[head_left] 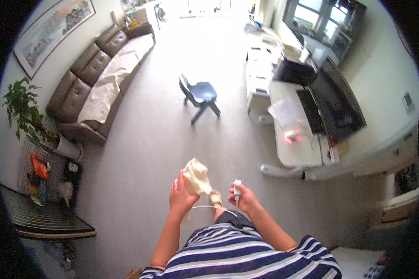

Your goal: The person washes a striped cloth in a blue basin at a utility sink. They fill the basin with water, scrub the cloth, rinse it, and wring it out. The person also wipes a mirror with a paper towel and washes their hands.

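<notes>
My left hand [182, 195] grips a crumpled cream-coloured piece of soft material [197, 176], perhaps cloth or a bag; its fingers are partly hidden behind it. In my right hand [243, 198] is a white plug-in charger [237, 187], held upright with its prongs pointing up. A white cable [213, 207] leaves the charger's lower end and loops across in front of my body to my left hand. Whether the left fingers hold the cable too, I cannot tell. Both hands are apart, at waist height above the grey floor.
A small dark swivel chair [201, 94] stands ahead. On the right is a white desk [289, 153] with a monitor [338, 104], keyboard, papers and a mouse glowing red. Along the left wall are a brown leather sofa [70, 92], a potted plant [24, 101] and a wire rack [24, 164].
</notes>
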Motion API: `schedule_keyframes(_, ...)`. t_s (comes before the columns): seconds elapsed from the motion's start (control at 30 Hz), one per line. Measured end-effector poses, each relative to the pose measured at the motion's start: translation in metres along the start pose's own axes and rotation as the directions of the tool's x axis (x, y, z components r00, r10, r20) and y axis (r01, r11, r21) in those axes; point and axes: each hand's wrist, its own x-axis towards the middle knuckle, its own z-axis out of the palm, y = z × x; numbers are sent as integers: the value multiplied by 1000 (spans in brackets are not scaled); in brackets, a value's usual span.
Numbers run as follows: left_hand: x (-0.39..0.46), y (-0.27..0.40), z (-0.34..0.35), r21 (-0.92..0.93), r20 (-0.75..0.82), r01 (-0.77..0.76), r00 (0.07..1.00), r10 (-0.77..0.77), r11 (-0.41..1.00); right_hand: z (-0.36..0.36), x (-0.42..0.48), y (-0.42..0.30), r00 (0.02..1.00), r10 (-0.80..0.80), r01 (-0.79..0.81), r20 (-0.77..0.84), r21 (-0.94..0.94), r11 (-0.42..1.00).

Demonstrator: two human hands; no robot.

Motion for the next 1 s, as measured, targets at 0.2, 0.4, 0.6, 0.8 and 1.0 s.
schedule_keyframes(0.2,160,-24,-105,76,-21,129,992,-128,989,185,137,-72,977,139,-113,165,-156,981)
schedule_keyframes(0.4,335,-83,-177,3,-126,190,974,-188,982,363,273,-136,956,157,-59,248,-362,930)
schedule_keyframes(0.6,532,-139,-240,-10,-115,158,981,-158,987,464,446,-161,976,145,-130,165,-97,987)
schedule_keyframes(0.8,738,-153,-306,24,-27,101,995,-100,995,600,545,-247,964,119,-84,237,-154,985)
schedule_keyframes(1.0,959,-183,-331,21,-13,79,997,-79,997,707,707,-333,994,30,-21,106,-83,996)
